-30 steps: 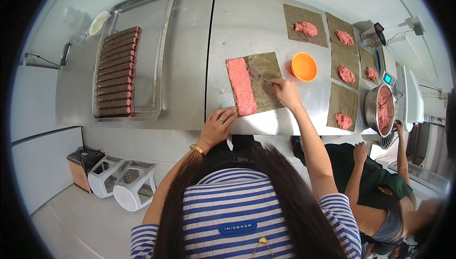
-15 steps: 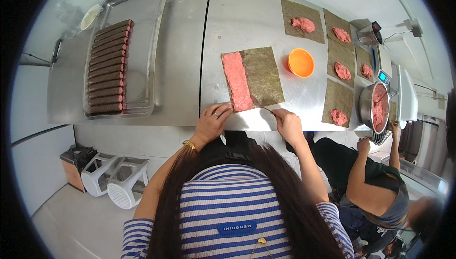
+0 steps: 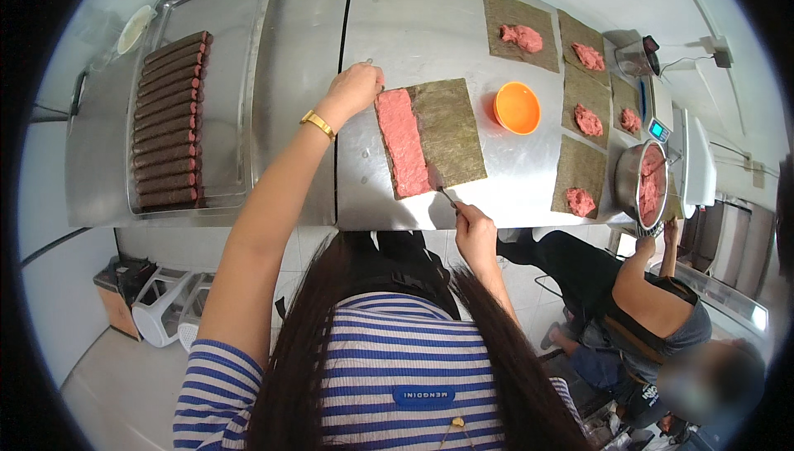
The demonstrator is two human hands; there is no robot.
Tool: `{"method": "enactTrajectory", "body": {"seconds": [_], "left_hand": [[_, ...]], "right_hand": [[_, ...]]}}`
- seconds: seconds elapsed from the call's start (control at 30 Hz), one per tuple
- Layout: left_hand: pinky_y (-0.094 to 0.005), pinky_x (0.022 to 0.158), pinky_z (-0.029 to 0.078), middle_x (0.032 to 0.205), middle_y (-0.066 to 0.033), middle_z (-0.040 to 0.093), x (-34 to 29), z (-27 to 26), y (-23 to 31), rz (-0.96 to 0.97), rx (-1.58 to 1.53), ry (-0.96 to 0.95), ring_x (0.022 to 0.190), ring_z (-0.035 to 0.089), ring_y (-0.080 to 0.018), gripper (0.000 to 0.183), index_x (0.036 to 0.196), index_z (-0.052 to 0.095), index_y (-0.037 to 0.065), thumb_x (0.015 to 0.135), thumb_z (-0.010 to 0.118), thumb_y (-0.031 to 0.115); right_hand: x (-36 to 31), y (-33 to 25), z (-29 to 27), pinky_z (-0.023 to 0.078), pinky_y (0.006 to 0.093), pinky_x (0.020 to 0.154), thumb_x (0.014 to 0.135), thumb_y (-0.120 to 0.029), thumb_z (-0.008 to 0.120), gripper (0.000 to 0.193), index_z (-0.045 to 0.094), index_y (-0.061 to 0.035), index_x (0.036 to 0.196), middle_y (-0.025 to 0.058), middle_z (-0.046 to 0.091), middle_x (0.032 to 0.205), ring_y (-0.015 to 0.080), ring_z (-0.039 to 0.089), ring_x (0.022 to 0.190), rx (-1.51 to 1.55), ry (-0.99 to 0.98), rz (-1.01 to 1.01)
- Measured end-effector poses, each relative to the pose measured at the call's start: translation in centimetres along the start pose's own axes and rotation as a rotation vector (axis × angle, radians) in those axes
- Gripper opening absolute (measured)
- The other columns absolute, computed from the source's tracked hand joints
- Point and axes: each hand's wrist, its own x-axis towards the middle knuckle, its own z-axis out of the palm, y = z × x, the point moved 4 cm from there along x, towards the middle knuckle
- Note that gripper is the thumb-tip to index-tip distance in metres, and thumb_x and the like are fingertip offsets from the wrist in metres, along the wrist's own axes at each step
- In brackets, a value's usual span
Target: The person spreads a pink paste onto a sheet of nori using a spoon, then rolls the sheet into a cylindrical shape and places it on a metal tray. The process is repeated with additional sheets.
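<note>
A dark green seaweed sheet [image 3: 451, 132] lies flat on the steel table in front of me. A smooth band of pink minced meat [image 3: 402, 141] covers its left side. My left hand [image 3: 356, 89] reaches to the sheet's far left corner, fingers bent and pinched together at its edge; the fingertips are partly hidden. My right hand [image 3: 475, 232], at the table's near edge, is closed round the handle of a small metal spatula [image 3: 439, 181]. The spatula's blade rests at the near right end of the meat band.
An orange bowl [image 3: 517, 108] stands right of the sheet. Several seaweed sheets with meat lumps [image 3: 521, 38] lie farther right. Beyond are a steel bowl of meat [image 3: 641, 186] and a scale [image 3: 659, 130], with another person beside them. A metal tray [image 3: 227, 120] at left holds several seaweed rolls [image 3: 169, 128].
My left hand has moved from the sheet's near left corner up to its far left corner. My right hand with the spatula has shifted slightly left and nearer to me.
</note>
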Motion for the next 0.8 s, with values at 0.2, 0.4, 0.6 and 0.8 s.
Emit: {"method": "enactTrajectory", "body": {"seconds": [0.2,0.4,0.6,0.8], "left_hand": [[-0.0406,0.079,0.052,0.089,-0.0166,0.070,0.3,0.2,-0.8,-0.040,-0.069,-0.096,0.088,0.068,-0.0322,0.016,0.094,0.069,0.000,0.082,0.064,0.010],[-0.0392,0.078,0.052,0.091,-0.0169,0.070,-0.1,0.1,-0.9,-0.032,-0.096,-0.067,0.089,0.068,-0.0309,0.017,0.095,0.069,0.000,0.083,0.063,0.010],[-0.0403,0.080,0.051,0.093,-0.0177,0.069,-0.4,0.4,-1.5,-0.071,-0.180,-0.038,0.089,0.067,-0.0326,0.018,0.095,0.069,0.000,0.084,0.060,0.010],[-0.0419,0.080,0.050,0.097,-0.0170,0.064,-1.8,1.2,-2.3,-0.007,-0.267,0.210,0.088,0.064,-0.0342,0.016,0.097,0.066,0.000,0.087,0.054,0.004]], "right_hand": [[3.8,-1.5,1.3,0.053,0.0422,0.075,0.082,0.001,0.057,0.023,0.069,0.0018,0.101,0.0231,0.068,0.092,0.0390,0.067,0.082,-0.015,0.079,-0.040],[8.7,-3.0,2.0,0.053,0.0450,0.074,0.082,-0.001,0.056,0.021,0.070,0.0009,0.098,0.0234,0.068,0.089,0.0402,0.067,0.080,-0.033,0.146,-0.133],[12.2,-4.2,2.4,0.054,0.0474,0.074,0.084,-0.005,0.054,0.022,0.070,-0.0027,0.100,0.0219,0.069,0.096,0.0395,0.067,0.083,-0.110,0.092,-0.070],[14.1,-5.2,1.5,0.054,0.0470,0.072,0.084,-0.004,0.054,0.024,0.069,-0.0036,0.103,0.0193,0.069,0.095,0.0384,0.067,0.083,-0.061,0.215,-0.179]]}}
